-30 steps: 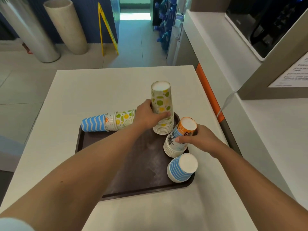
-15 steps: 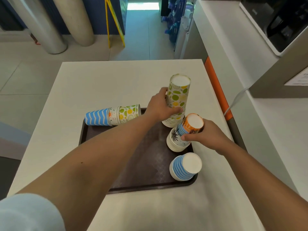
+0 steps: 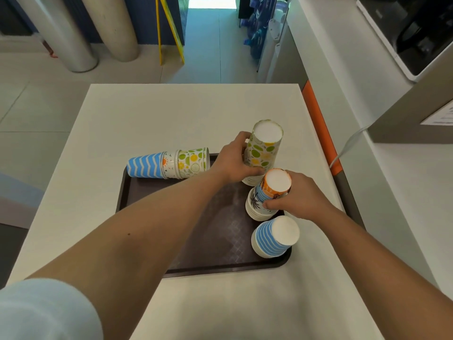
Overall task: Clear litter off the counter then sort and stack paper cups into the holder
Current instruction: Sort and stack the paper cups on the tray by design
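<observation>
Your brown tray (image 3: 152, 244) sits on the white counter (image 3: 171, 114) with every cup on it. A mixed nested row (image 3: 169, 164) lies on its side along the tray's far edge, long axis left to right, just left of your left hand (image 3: 235, 163). That hand's fingers curl around the upright fruit-print stack (image 3: 263, 153), axis vertical. Your right hand (image 3: 297, 200) grips the palm-print stack (image 3: 267, 195), near the blue-striped stack (image 3: 275, 238). Your left hand looks nearer the fallen row.

printed paper cup stacks (image 3: 263, 153): matt | dark brown plastic tray (image 3: 220, 229): diamond-textured, slight sheen | off-white bench (image 3: 159, 119): smooth, matt | silver metal column (image 3: 61, 33): brushed
</observation>
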A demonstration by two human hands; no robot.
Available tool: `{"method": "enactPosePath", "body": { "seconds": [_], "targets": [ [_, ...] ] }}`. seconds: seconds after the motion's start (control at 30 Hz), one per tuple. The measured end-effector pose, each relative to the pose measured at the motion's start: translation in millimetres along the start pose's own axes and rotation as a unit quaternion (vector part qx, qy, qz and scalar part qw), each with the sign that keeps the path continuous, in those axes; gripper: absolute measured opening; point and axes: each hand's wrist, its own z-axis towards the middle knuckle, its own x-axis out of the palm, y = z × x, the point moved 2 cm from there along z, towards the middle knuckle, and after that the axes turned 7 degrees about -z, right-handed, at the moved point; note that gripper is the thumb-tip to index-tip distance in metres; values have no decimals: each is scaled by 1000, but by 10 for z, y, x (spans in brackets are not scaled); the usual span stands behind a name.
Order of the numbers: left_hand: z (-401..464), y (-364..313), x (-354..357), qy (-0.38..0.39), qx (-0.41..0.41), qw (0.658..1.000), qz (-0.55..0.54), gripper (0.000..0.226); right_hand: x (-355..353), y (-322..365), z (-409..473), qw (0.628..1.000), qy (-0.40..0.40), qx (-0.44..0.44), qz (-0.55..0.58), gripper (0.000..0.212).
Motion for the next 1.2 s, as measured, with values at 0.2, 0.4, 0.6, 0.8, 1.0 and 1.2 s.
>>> {"method": "enactPosePath", "body": {
  "seconds": [0.2, 0.4, 0.6, 0.8, 1.0, 1.2],
  "targets": [
    [-37, 12, 29, -9, -22, 999, 22, 84, 12, 36, -24, 1000, -8, 18, 1, 65],
    [-79, 12, -24, 22, -40, 998, 39, 97, -73, 120, -105, 999, -7, 31, 17, 90],
    [-421, -23, -494, -22, -26, 999, -6, 73, -355, 516, -379, 991, -120, 6, 62, 93],
    [-870, 145, -1233, -135, -7, 991, -1, 45, -230, 1277, -438, 991, -80, -101, 46, 62],
    [-1186, 634, -1783, -197, -79, 976, 46, 56, 406, 1667, 44, 975, 16, -176, -135, 78],
    [-1189, 1061, -1960, -142, -188, 970, 59, 88, 893, 1795, 553, 918, 37, -193, -344, 97]
  ]
}}
